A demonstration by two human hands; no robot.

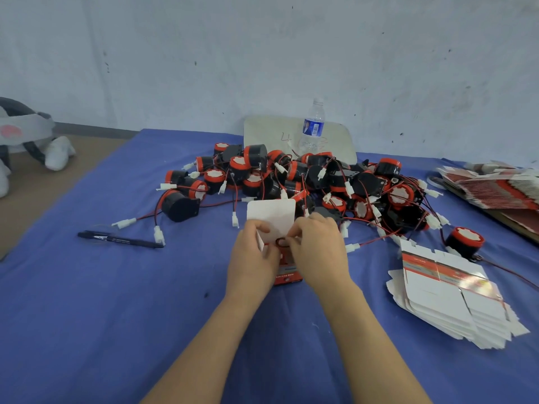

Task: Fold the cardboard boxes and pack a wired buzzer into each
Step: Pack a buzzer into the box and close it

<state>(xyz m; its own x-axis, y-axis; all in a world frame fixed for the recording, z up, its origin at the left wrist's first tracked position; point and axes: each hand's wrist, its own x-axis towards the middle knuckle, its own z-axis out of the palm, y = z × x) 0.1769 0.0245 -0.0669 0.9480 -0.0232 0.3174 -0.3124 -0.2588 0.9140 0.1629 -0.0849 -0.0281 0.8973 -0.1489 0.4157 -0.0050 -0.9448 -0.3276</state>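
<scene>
Cardboard box (287,271), one only, red and white, stands on the blue cloth (116,301) at the middle, near the person, with its white lid flap raised behind the fingers. The left hand (253,252) pinches the box's left side flap between thumb and curled fingers. The right hand (318,249) curls its fingers over the open top from the other side and grips the rim. A small dark shape shows in the opening between the two hands, too hidden to tell what it is.

Just behind the box lies a heap of wired buzzers (291,176), black with red faces, well over twenty and too tangled for an exact count, their red and black leads and white plugs trailing forward. One lone buzzer (463,242) stands apart to the right.

Two stacks of flat boxes are in view: a near stack (449,301) at the right and a far stack (495,188) at the right edge.

One black pen (119,239) lies to the left. One water bottle (312,126) stands before one white board (268,135) by the wall. One plush toy (26,135) sits off the cloth, far left.
</scene>
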